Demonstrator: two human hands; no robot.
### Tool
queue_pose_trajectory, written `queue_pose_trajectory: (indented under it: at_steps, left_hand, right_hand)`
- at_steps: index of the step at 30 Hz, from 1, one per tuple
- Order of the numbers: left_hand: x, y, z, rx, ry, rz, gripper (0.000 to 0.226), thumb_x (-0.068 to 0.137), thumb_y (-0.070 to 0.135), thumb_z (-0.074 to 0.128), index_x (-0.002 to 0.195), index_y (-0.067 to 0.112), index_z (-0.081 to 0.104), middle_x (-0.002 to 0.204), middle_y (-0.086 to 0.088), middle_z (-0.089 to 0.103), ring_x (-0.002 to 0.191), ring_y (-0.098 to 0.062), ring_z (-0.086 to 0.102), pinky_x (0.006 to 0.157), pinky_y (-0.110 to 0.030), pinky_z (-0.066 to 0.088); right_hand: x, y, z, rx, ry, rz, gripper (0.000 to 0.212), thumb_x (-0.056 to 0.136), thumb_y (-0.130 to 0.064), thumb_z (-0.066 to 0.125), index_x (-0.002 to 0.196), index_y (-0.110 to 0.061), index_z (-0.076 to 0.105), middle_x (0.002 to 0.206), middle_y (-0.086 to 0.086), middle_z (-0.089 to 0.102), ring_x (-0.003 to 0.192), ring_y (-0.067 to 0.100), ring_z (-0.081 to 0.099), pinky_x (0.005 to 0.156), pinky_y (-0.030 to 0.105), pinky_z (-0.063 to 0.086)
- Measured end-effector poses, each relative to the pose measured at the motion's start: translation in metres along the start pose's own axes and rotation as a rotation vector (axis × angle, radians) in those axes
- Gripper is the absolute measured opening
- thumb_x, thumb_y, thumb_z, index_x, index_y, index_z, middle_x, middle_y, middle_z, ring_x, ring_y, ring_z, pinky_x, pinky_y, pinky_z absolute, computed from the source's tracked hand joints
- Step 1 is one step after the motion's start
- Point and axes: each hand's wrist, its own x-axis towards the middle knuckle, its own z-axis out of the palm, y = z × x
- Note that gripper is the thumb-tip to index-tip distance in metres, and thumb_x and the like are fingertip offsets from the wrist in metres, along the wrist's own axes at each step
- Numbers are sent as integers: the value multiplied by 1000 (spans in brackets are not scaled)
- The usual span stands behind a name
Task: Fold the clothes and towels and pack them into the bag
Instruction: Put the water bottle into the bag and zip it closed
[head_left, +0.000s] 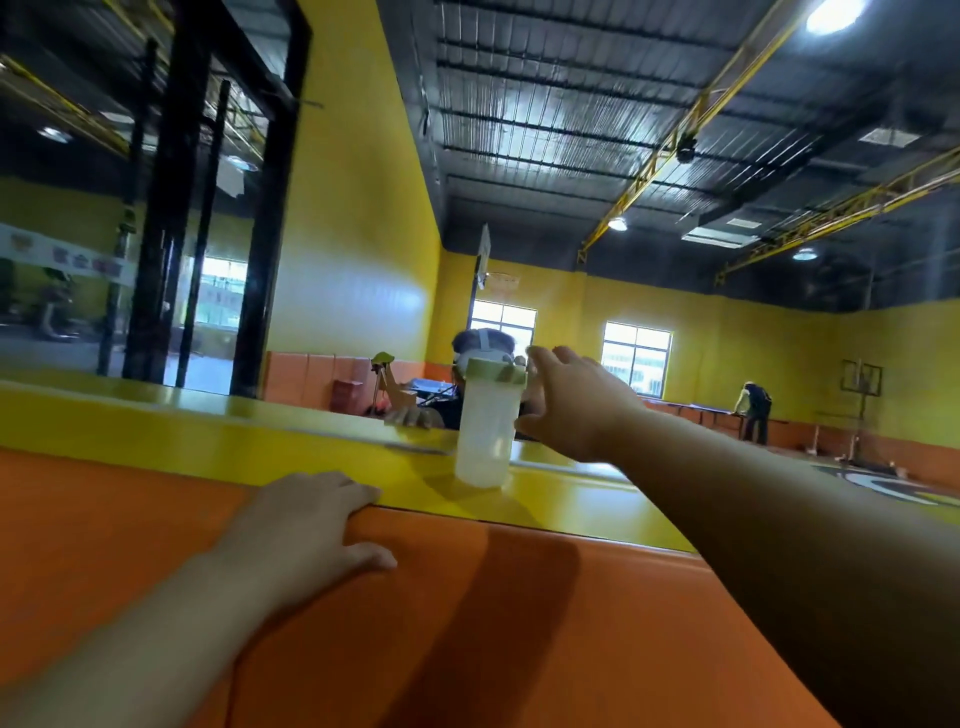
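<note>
right hand spread, just right of upright bottle | I'd reach left | left hand flat, nearer me | no clothes visible

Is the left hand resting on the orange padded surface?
Yes, the left hand lies flat on the orange padded surface.

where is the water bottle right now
In the head view the translucent bottle stands upright on the yellow ledge, a little right of centre, just left of the open right hand and beyond the left hand.
</note>
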Motion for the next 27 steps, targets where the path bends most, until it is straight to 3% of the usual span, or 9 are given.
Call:
queue_pose_trajectory:
  at_steps: [3, 7, 9, 12, 15, 18, 20, 23, 27]
  left_hand:
    - [2, 1, 2, -33, 67, -19, 79, 71, 81, 42, 138, 41, 35, 139, 13, 44, 126, -15, 43, 97, -29, 37]
    - [4, 1, 1, -43, 87, -24, 77, 72, 78, 46, 138, 41, 35, 137, 12, 45, 124, -17, 44, 98, -30, 38]
    - [3, 1, 4, -50, 105, -14, 77, 72, 78, 45, 138, 41, 35, 137, 12, 45, 124, -16, 44, 98, -29, 38]
    - [1, -3, 9, -78, 153, 24, 94, 60, 92, 21, 138, 41, 36, 136, 14, 45, 122, -14, 46, 98, -28, 37]
    - [0, -4, 10, -104, 160, 21, 132, 28, 95, -17, 135, 42, 39, 132, 16, 49, 117, -10, 49, 94, -26, 38]
    - [-1, -3, 9, -104, 146, -15, 136, 23, 95, -19, 135, 44, 39, 133, 18, 47, 120, -9, 47, 96, -26, 37]
    - [-3, -1, 7, -102, 115, -22, 128, 30, 98, -10, 136, 43, 38, 136, 18, 45, 122, -10, 46, 98, -26, 36]
    - [-7, 6, -1, -143, 46, -30, 84, 68, 83, 38, 139, 39, 35, 143, 13, 40, 129, -13, 40, 104, -29, 32]
    - [-10, 13, -10, -82, -81, -58, 75, 82, 68, 45, 145, 33, 24, 155, 4, 26, 141, -18, 25, 114, -38, 24]
  right_hand:
    - [19, -7, 11, 54, -42, -20, 93, 80, -43, 68, 149, -21, 10, 156, 2, 20, 137, 30, 28, 103, 45, 37]
    - [31, -15, 21, 101, -140, -66, 101, 78, -45, 70, 150, -24, 2, 158, -2, 13, 143, 28, 12, 111, 48, 25]
    - [33, -16, 22, 110, -125, -53, 96, 77, -46, 70, 149, -20, 12, 153, 3, 24, 138, 30, 24, 108, 46, 31]
    - [32, -16, 19, 203, 56, -52, 65, 77, -39, 73, 130, -17, 42, 130, 6, 43, 113, 27, 48, 91, 39, 47]
    - [28, -18, 11, 353, 108, -45, 47, 78, -31, 74, 112, -16, 44, 119, 6, 39, 94, 25, 51, 73, 30, 46]
    - [21, -17, 5, 376, 57, -40, 46, 75, -28, 76, 105, -19, 42, 114, 4, 40, 94, 27, 49, 73, 32, 49]
    - [15, -17, -1, 363, 5, -51, 52, 71, -29, 78, 105, -22, 40, 113, 5, 47, 98, 28, 48, 76, 37, 51]
    - [-1, -18, -11, 305, -65, -48, 71, 66, -34, 81, 120, -25, 37, 121, 6, 47, 106, 28, 43, 84, 43, 49]
    - [-35, -22, -33, 213, -16, -72, 86, 67, -44, 78, 137, -28, 31, 133, 6, 41, 119, 32, 37, 93, 51, 44]
